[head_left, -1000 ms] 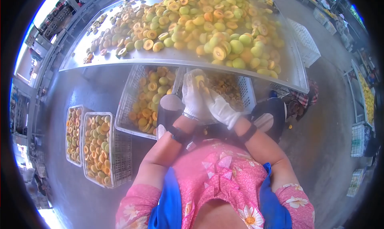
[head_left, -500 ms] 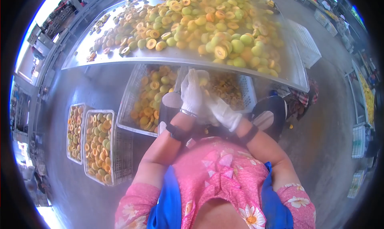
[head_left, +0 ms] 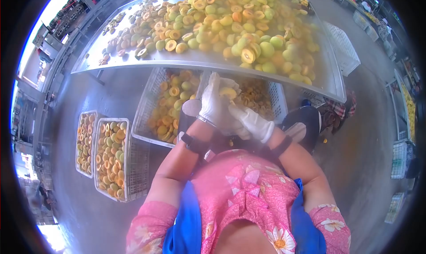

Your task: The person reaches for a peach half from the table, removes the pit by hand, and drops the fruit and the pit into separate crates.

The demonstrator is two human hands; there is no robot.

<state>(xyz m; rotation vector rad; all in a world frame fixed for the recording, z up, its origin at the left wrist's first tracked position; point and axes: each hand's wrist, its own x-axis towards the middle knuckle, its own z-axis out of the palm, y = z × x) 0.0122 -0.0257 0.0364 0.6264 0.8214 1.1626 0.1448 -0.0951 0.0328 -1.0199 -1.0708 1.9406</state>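
Observation:
Both my hands wear white gloves and meet below the tray's near edge. A yellow apricot half (head_left: 228,93) rests in my left hand (head_left: 211,104), whose fingers curl behind it. My right hand (head_left: 254,122) is closed just below the fruit, fingertips close to it; what it grips, if anything, is hidden. On the metal tray (head_left: 186,64) in front lies a heap of whole and halved yellow-green apricots (head_left: 248,36). Under the tray, a white crate (head_left: 143,110) holds apricot halves, and another crate (head_left: 278,104) holds small brownish-orange pieces, blurred by haze.
Two white crates of apricot halves (head_left: 111,161) stand on the floor at the left. A stacked white crate (head_left: 344,47) is beyond the tray's right end. Checked cloth (head_left: 346,105) shows under the right corner. Other fruit tables (head_left: 406,103) line the far right.
The apricot half shows more clearly in my left hand now. My right hand has shifted slightly right, and the whole view has moved a little.

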